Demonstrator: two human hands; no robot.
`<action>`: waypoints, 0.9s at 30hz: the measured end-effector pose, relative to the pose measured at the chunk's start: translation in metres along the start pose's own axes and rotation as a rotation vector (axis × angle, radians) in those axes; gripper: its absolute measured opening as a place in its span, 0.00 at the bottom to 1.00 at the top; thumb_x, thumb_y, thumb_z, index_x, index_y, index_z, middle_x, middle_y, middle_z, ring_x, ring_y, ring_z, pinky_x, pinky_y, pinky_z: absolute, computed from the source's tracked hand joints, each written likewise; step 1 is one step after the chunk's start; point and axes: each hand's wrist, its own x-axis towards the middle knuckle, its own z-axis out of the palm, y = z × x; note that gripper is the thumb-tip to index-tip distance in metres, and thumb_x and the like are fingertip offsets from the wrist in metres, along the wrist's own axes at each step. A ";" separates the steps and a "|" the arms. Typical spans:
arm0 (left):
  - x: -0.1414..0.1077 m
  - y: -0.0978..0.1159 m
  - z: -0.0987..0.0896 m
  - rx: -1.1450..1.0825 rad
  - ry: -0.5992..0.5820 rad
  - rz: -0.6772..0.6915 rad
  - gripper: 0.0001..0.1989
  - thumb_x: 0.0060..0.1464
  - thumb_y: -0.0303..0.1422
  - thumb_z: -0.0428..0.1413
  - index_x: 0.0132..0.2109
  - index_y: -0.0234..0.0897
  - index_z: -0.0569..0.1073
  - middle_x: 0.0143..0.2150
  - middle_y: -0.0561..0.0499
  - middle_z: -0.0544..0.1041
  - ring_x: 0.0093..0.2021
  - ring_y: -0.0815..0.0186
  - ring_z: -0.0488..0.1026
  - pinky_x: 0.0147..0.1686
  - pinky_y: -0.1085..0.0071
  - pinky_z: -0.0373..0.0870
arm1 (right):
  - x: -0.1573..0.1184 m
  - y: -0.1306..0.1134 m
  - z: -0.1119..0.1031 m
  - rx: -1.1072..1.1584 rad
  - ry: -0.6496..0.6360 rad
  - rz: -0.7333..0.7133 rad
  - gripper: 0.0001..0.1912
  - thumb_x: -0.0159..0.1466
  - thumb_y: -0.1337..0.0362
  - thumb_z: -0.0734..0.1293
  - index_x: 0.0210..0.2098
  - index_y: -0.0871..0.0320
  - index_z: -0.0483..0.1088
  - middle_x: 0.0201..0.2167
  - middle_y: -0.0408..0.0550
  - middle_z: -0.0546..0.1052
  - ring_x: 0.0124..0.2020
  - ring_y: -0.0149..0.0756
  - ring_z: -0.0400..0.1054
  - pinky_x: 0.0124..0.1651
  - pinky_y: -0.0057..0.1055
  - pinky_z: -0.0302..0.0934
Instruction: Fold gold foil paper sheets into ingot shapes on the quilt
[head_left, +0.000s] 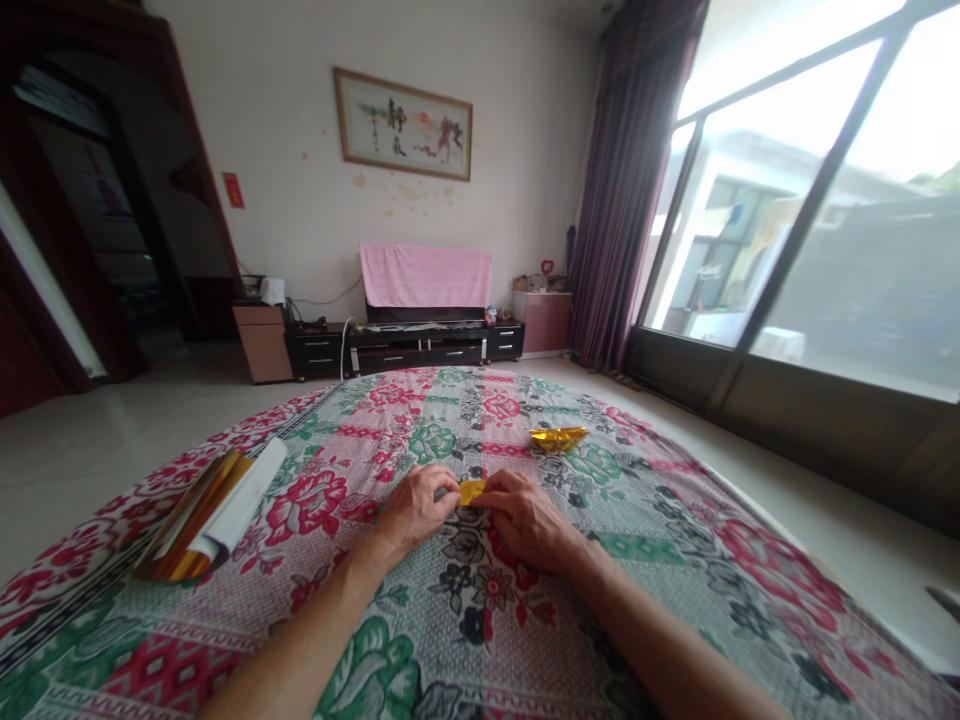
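Note:
A small piece of gold paper (472, 492) lies between my two hands, over the middle of the patterned tablecloth (427, 590). My left hand (420, 508) pinches its left end between thumb and fingers. On the right end, the fingers of my right hand (529, 518) are closed on the same piece. Beyond my right hand sits a folded gold paper shape (558, 438), shiny and boat-like. To the far left lies a stack of gold and white paper sheets (206, 520), partly curled.
The round table's edge curves past the stack on the left. Across the floor stand a low black cabinet (420, 356) and a screen under a pink cloth (426, 275). A dark curtain (626, 180) and large windows are at the right.

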 end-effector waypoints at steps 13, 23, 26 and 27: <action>0.001 -0.011 -0.005 -0.058 -0.083 0.042 0.11 0.47 0.22 0.51 0.34 0.38 0.76 0.43 0.52 0.77 0.46 0.66 0.70 0.51 0.67 0.62 | -0.001 -0.001 0.000 0.025 0.025 0.023 0.21 0.58 0.74 0.59 0.45 0.50 0.73 0.39 0.46 0.71 0.40 0.34 0.64 0.47 0.32 0.58; 0.000 -0.007 -0.004 0.112 -0.107 0.164 0.18 0.52 0.23 0.46 0.40 0.42 0.77 0.41 0.49 0.74 0.41 0.65 0.69 0.45 0.66 0.64 | 0.000 -0.001 0.000 0.034 0.033 0.023 0.20 0.58 0.75 0.59 0.45 0.52 0.73 0.39 0.47 0.71 0.40 0.34 0.64 0.46 0.33 0.58; -0.001 -0.008 -0.003 0.123 -0.090 0.175 0.17 0.52 0.23 0.46 0.40 0.41 0.77 0.41 0.49 0.74 0.40 0.66 0.68 0.45 0.67 0.64 | 0.000 -0.001 0.001 0.060 0.049 0.032 0.19 0.57 0.75 0.59 0.42 0.53 0.74 0.38 0.47 0.72 0.40 0.34 0.65 0.46 0.32 0.58; -0.001 -0.009 -0.003 0.127 -0.087 0.173 0.17 0.52 0.23 0.46 0.40 0.41 0.77 0.41 0.49 0.74 0.40 0.66 0.68 0.45 0.67 0.65 | 0.000 0.000 0.000 0.073 0.060 0.041 0.19 0.56 0.76 0.58 0.40 0.55 0.74 0.38 0.47 0.73 0.40 0.34 0.65 0.46 0.31 0.59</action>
